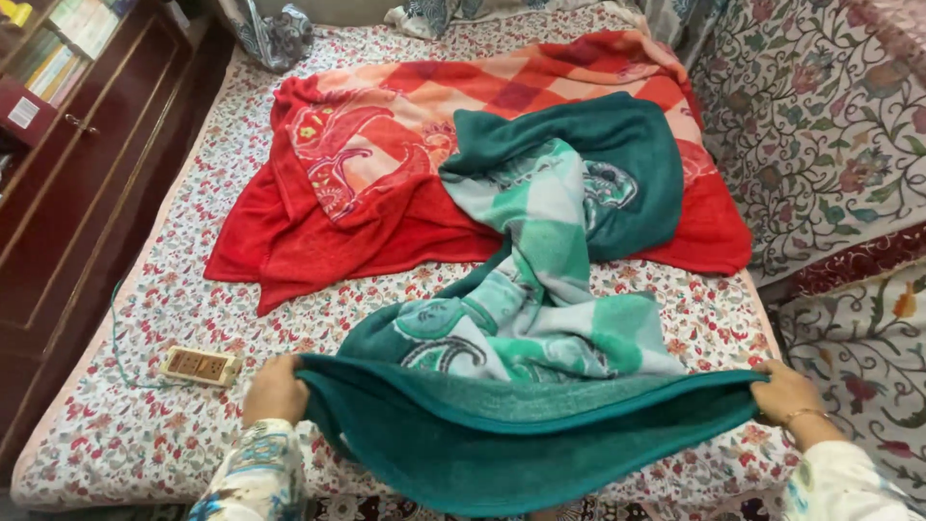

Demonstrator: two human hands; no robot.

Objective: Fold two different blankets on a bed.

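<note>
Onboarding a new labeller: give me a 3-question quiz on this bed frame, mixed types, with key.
1. True or false: both hands grip the same edge of the green blanket.
2. Multiple choice: what lies on the bedsheet nearest the left hand?
A. a folded towel
B. a beige power strip
C. a pillow
3. Fill in: the far end of the green blanket rests on top of the ____ blanket.

Key
1. True: the left hand and the right hand each hold one end of that edge, stretched between them.
2. B, the power strip, with a green cable.
3. Red: the red blanket lies spread beneath it.
</note>
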